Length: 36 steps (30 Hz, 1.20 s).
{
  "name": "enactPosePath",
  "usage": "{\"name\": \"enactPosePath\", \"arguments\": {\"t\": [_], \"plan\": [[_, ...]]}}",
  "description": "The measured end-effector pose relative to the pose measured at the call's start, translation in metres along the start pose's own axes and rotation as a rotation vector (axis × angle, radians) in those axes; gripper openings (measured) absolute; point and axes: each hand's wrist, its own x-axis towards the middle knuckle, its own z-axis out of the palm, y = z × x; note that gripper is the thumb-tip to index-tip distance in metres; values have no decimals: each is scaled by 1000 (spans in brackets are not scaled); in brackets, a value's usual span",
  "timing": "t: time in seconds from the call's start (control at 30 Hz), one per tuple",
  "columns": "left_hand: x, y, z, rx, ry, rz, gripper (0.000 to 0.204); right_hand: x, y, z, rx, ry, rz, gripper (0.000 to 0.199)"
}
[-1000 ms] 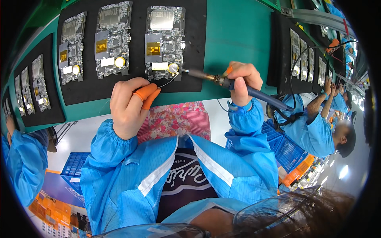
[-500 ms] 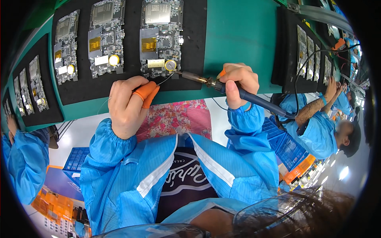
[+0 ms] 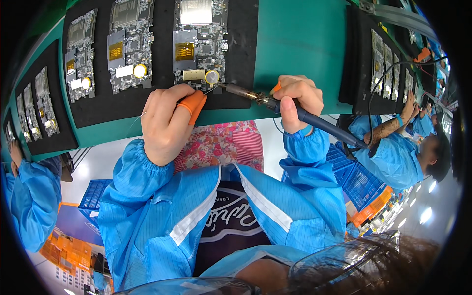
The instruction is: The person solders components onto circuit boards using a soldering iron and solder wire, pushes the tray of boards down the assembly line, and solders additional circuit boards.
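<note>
My right hand [image 3: 298, 102] grips a soldering iron [image 3: 319, 121] with a dark blue handle. Its tip meets the near edge of a circuit board [image 3: 209, 54], just below a round coin cell [image 3: 212, 77]. My left hand [image 3: 169, 118], with orange finger cots [image 3: 193, 105] on its fingers, pinches a thin solder wire [image 3: 211, 90]. The wire's end reaches the iron's tip. A faint wisp of smoke shows by the tip. The board lies flat on a black foam mat [image 3: 241, 59], and my left fingertips are close to its near edge.
Two more circuit boards [image 3: 132, 46] [image 3: 80, 54] lie to the left on the mat. Green worktop [image 3: 300, 44] stretches to the right, toward another foam mat with boards [image 3: 377, 64]. The iron's black cable [image 3: 369, 105] loops there. Co-workers sit at both sides; blue crates [image 3: 361, 184] stand below.
My left hand has shifted slightly right, its fingers closer to the iron's tip, so less solder wire shows between them. The iron has moved only a little, and smoke now shows near its tip.
</note>
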Motion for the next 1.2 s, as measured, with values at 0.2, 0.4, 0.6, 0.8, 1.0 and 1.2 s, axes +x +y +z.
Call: {"name": "enactPosePath", "arguments": {"t": [0.2, 0.4, 0.6, 0.8, 1.0, 1.2], "plan": [[2, -5, 1, 86, -59, 135, 17, 0, -1, 0, 1, -7, 7, 13], [-1, -8, -3, 194, -187, 170, 12, -1, 0, -1, -9, -6, -7, 13], [1, -9, -4, 180, -205, 164, 11, -8, 0, -3, 62, 151, 58, 18], [-1, -1, -9, -50, -81, -16, 22, -9, -3, -2, 106, 190, 54, 18], [-10, -1, -19, -44, -44, -124, 29, -3, -3, 8, 81, 126, -41, 13], [-7, -7, -15, 49, -20, -35, 26, 2, -3, 10, 22, 36, -70, 9]]}}
